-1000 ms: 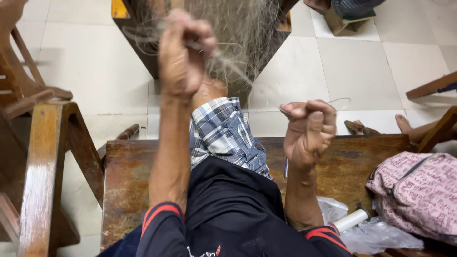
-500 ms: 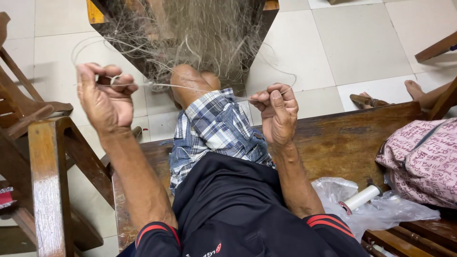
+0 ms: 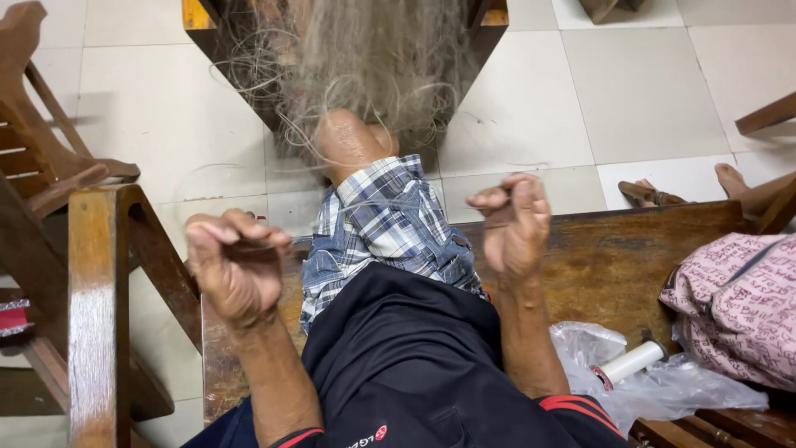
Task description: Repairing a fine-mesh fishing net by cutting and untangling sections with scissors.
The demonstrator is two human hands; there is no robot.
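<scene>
Your wooden counter [image 3: 647, 265] runs under and behind both hands, and you sit on it with your plaid-clad leg [image 3: 385, 232] stretched forward between them. Beyond your knee, ahead of both hands and well apart from them, a big tangle of pale fishing net [image 3: 373, 62] hangs down over a dark wooden frame [image 3: 207, 33]. To the outside of your right hand lies a pink patterned bag [image 3: 734, 303], and just behind that wrist a clear plastic bag [image 3: 655, 386] holds a white spool [image 3: 632, 362]. Outside your left hand stands a wooden chair [image 3: 95, 290]. Your left hand [image 3: 236, 265] is clenched into a fist above the counter's edge, and your right hand [image 3: 514, 224] is curled shut with fingertips pinched together. Whether a thin line runs between them is too fine to tell.
</scene>
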